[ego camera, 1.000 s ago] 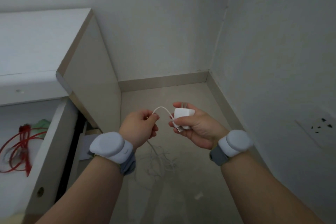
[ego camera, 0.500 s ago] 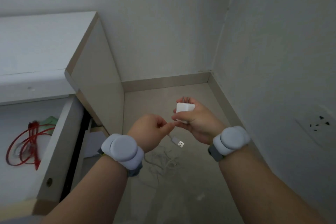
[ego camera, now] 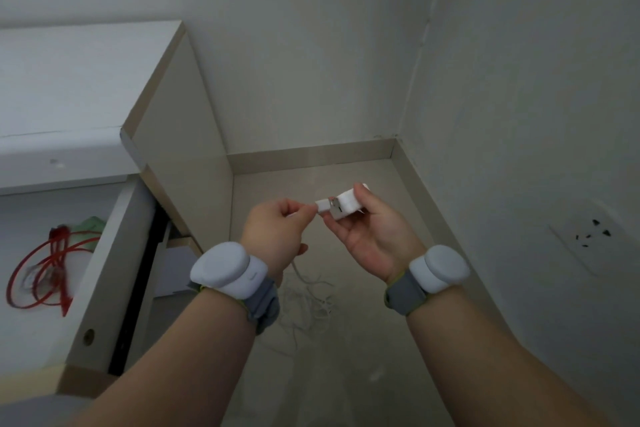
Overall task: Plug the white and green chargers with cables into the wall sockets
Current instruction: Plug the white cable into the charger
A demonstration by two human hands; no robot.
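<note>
your right hand (ego camera: 372, 239) grips the white square plastic charger (ego camera: 351, 204); your left hand (ego camera: 277, 234) pinches the white cable's usb plug (ego camera: 322, 207), touching it.

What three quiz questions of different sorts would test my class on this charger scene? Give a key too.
1. True or false: the white charger held by the right hand is already in the wall socket.
2. What does the left hand pinch? A: the USB plug. B: a pen. C: a coin.
3. Fill in: the red cable lies in the open ____.
Key: 1 false; 2 A; 3 drawer.
</note>
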